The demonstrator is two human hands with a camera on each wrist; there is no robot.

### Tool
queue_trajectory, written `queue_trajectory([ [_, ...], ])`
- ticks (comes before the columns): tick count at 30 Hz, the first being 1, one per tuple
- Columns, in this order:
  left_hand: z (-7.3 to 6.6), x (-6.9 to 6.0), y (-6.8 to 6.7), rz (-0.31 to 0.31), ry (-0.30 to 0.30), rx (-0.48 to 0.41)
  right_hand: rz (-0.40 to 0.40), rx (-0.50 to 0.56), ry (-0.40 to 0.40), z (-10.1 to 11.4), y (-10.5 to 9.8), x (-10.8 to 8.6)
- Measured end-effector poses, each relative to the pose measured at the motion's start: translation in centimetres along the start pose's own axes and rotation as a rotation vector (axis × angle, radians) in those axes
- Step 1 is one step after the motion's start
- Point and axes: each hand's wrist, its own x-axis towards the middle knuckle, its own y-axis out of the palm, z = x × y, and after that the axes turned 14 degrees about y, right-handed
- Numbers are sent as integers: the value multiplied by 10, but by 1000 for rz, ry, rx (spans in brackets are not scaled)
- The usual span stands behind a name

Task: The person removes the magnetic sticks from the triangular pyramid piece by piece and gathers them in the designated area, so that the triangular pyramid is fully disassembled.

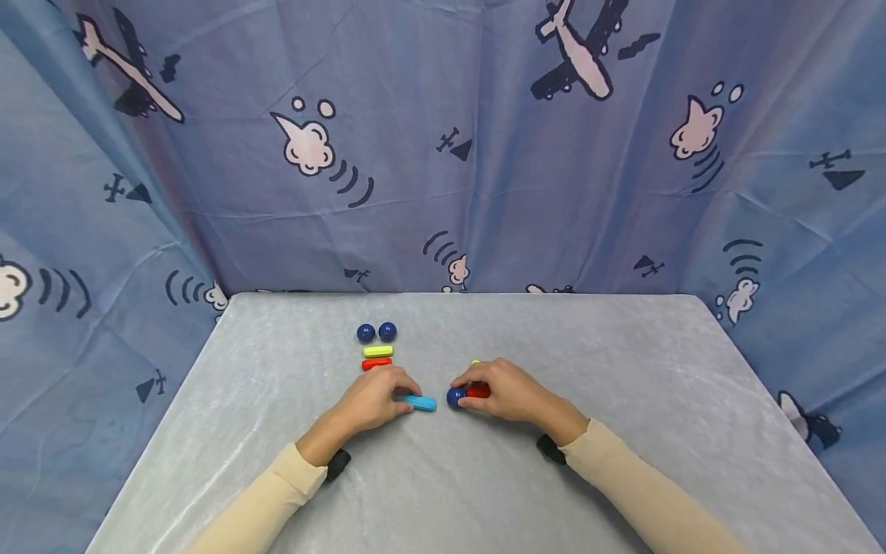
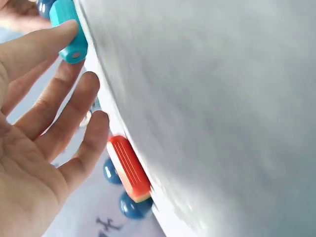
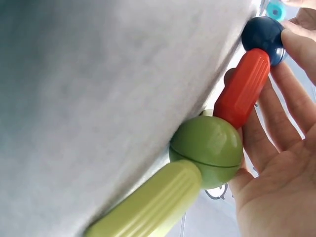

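Between thumb and fingers my left hand (image 1: 376,398) pinches a light blue ribbed rod (image 1: 424,403), its free end toward the right hand. My right hand (image 1: 511,390) pinches a dark blue ball (image 1: 454,398) at the end of a joined chain. In the right wrist view a red rod (image 3: 242,89) runs from that ball to a green ball (image 3: 207,145), then a yellow-green rod (image 3: 153,202). The head view hides most of this chain under the hand. A small gap separates the light blue rod from the dark blue ball.
Beyond the left hand lie a loose red rod (image 1: 376,363), a yellow rod (image 1: 378,352) and two dark blue balls, one left (image 1: 365,333) and one right (image 1: 388,332). All rest on a grey-white table (image 1: 588,331), with a patterned blue curtain (image 1: 388,246) behind.
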Motion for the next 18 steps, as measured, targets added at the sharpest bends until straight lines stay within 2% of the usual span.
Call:
queue_trajectory([
  [5,10,-12,-14,-82,-150,1,-4,1,0,-1,0,-1],
  [7,16,-17,-20,-106,-189,28,-3,3,1,-1,0,-1],
  [13,31,-25,-34,-154,-237,102,3,14,-3,-1,0,-1],
  [18,38,-25,-36,-104,-236,109,1,24,-11,-2,1,-1],
])
